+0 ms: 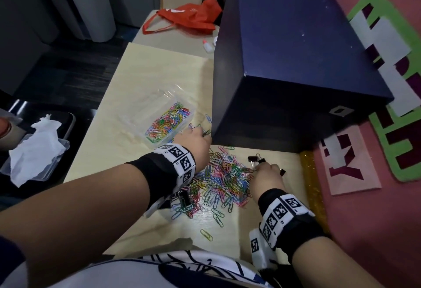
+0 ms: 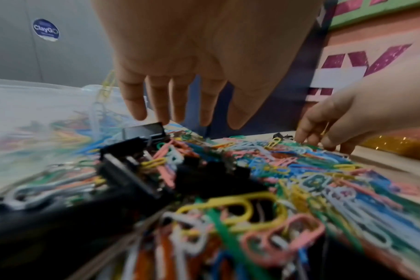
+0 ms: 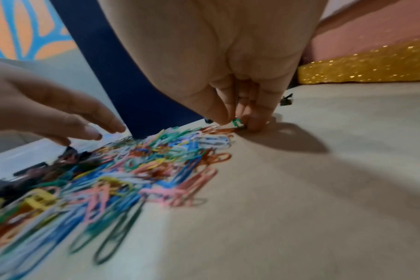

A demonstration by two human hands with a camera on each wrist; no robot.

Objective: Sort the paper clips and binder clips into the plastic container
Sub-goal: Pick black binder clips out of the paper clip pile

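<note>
currently a person sits at a pale worktop [image 1: 141, 78] with a loose heap of coloured paper clips [image 1: 224, 179] between both wrists. the right hand [image 1: 266, 179] is at the heap's far right edge, its fingers [image 3: 254, 113] bunched together with the tips down on the worktop, pinching a small green clip [image 3: 237, 123]. the left hand [image 1: 193, 143] reaches forward past the heap toward the clear plastic container [image 1: 168, 118]; its fingers [image 2: 161, 98] are straight, spread and holding nothing in the wrist view. the container sits just beyond the heap, beside a big dark blue box [image 1: 293, 64], and already holds a layer of coloured paper clips. black binder clips [image 1: 256, 159] lie near the right hand, and another one [image 1: 184, 197] sits under the left wrist.

to do this pick well, the right hand probably should lift straight up so linked clips shake loose before it crosses to the container. clips tangle easily, so a small pinch is safer than a fistful. stray clips by the box corner [image 1: 206, 118] look easy to miss.
</note>
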